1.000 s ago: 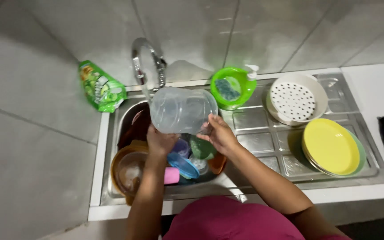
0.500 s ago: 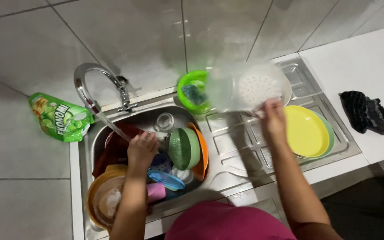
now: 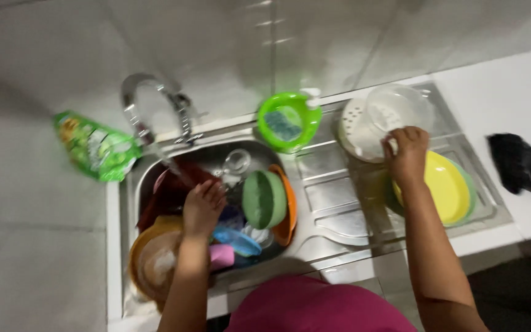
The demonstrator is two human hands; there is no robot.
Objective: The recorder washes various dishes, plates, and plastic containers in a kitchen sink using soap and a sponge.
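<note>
My right hand (image 3: 407, 152) grips the rim of a clear plastic container (image 3: 397, 106) that rests upside down on a white perforated colander (image 3: 353, 130) on the draining board. Just right of the hand lies a stack of yellow and green plates (image 3: 448, 184). My left hand (image 3: 203, 206) is down in the steel sink (image 3: 131, 184), fingers curled over the dishes beside the running water. Whether it holds anything is hidden. Around it are a glass (image 3: 236, 161), a green bowl (image 3: 264, 200) on edge inside an orange one (image 3: 285, 215), a blue piece (image 3: 236, 241) and a pink cup (image 3: 221, 256).
The curved faucet (image 3: 155, 101) runs water into the sink. A green soap pouch (image 3: 96, 147) lies left of it. A green bowl with a sponge (image 3: 289, 120) stands behind the draining board. A black cloth (image 3: 520, 165) lies on the white counter at right. A brown bowl (image 3: 153, 261) fills the sink's front left.
My right hand has carried the clear container from under the faucet to the right and set it on the white colander. My left hand has dropped into the sink among the dishes.
</note>
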